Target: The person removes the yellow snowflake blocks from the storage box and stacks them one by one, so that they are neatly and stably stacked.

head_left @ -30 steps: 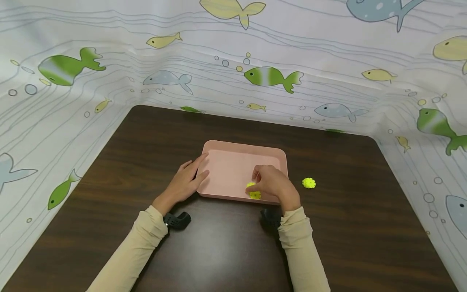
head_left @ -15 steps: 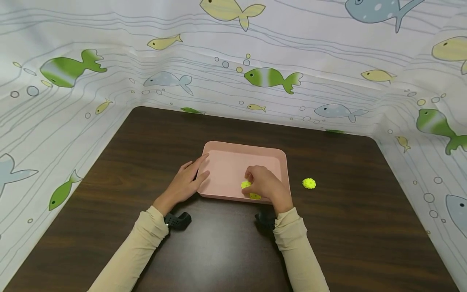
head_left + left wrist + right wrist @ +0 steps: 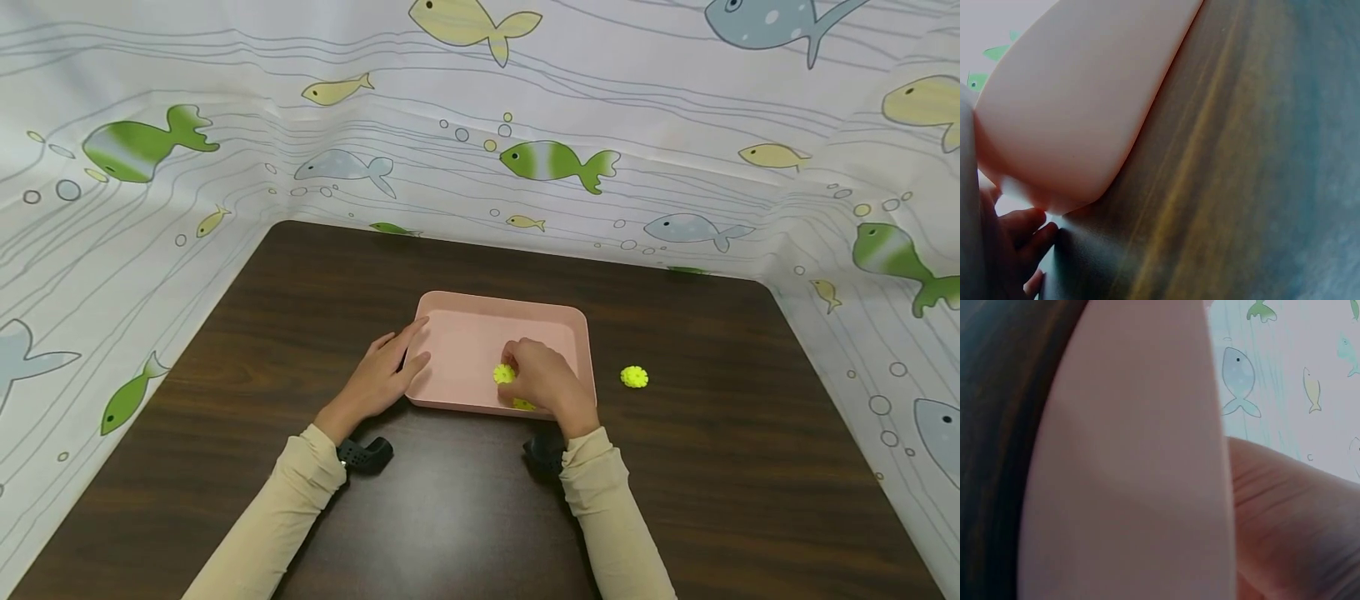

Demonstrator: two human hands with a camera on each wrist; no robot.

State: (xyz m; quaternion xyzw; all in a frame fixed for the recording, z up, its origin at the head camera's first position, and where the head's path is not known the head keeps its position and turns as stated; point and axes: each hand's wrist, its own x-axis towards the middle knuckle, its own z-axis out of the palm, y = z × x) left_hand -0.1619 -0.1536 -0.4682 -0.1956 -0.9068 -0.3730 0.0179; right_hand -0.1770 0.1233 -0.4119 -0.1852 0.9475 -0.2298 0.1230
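A pink tray (image 3: 465, 350) lies on the table, its side wall close up in both wrist views. My left hand (image 3: 378, 373) rests at the tray's left edge, with fingers extended along the rim. Inside the tray, my right hand (image 3: 546, 379) pinches a bright yellow flower-shaped piece (image 3: 504, 374) between thumb and fingers. A second yellow piece (image 3: 523, 404) lies in the tray below that hand, partly covered by it. The right wrist view shows only part of my right hand (image 3: 1291, 519) behind the tray wall; its fingertips are hidden there.
Another yellow flower-shaped piece (image 3: 634, 377) lies on the dark wooden table (image 3: 705, 467), to the right of the tray. A white curtain (image 3: 442, 200) printed with fish surrounds the table's back and sides.
My right hand has moved a little to the left over the tray with the yellow flower-shaped piece, then nearly stopped. My left hand has stayed at the tray's edge.
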